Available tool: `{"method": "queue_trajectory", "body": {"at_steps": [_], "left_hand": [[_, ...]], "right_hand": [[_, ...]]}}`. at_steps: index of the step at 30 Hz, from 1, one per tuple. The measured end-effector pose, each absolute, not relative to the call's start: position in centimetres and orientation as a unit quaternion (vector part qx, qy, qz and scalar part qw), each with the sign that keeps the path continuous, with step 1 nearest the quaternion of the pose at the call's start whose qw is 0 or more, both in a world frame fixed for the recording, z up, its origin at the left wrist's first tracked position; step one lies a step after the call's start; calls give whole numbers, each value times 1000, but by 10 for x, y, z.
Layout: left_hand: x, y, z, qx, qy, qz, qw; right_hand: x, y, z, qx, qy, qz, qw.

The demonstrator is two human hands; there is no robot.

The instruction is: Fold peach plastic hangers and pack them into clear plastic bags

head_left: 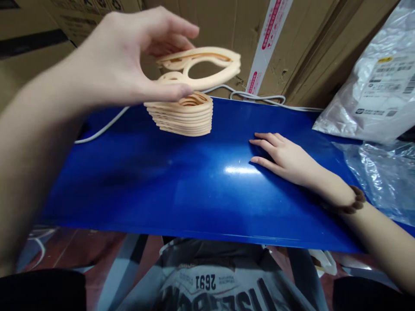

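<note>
Your left hand point(129, 58) reaches high over the blue surface point(194, 185), its thumb and fingers grasping one end of a pale beige openwork piece point(215, 80). The piece is held just above a neat stack of similar beige pieces point(184, 121) near the surface's rear edge; whether it touches the topmost one, you cannot tell from this angle. Your right hand point(282, 155), empty and relaxed, rests palm down to the right of the stack and well apart from it, fingers spread, a brown band point(356, 201) around the wrist. Behind, a pale cable point(275, 100) runs along the foot of a cardboard box point(220, 28) sealed with red-printed white tape point(269, 39). To your right, a labelled white plastic parcel point(372, 77) stands beside crumpled clear plastic point(382, 172). Below, dark lettering and "2691" mark your grey shirt point(201, 263).
</note>
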State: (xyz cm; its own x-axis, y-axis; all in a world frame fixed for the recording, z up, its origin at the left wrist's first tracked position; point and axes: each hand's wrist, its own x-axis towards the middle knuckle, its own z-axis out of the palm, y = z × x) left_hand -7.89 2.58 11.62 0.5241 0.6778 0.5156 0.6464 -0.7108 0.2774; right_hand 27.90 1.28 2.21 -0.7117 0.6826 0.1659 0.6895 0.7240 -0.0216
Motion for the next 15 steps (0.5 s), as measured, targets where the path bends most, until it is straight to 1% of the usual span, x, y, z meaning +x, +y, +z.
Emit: {"method": "queue_trajectory", "body": {"at_steps": [3,6,8,12,15], "left_hand": [[-96,42,120,867,435,241,28],[-105,56,120,875,454,171,-16],[-107,65,121,884,442,148,-44],[-102,65,125,888,434,134,-79],[-86,23,118,868,449,178,-117]], "right_hand": [[279,10,22,-368,-927,-43,64],[278,10,22,-371,-926,-47,56],[278,10,21,-373,-925,-48,55],[279,10,19,-372,-925,-53,59],[280,9,20,-375,-924,-49,57]]}}
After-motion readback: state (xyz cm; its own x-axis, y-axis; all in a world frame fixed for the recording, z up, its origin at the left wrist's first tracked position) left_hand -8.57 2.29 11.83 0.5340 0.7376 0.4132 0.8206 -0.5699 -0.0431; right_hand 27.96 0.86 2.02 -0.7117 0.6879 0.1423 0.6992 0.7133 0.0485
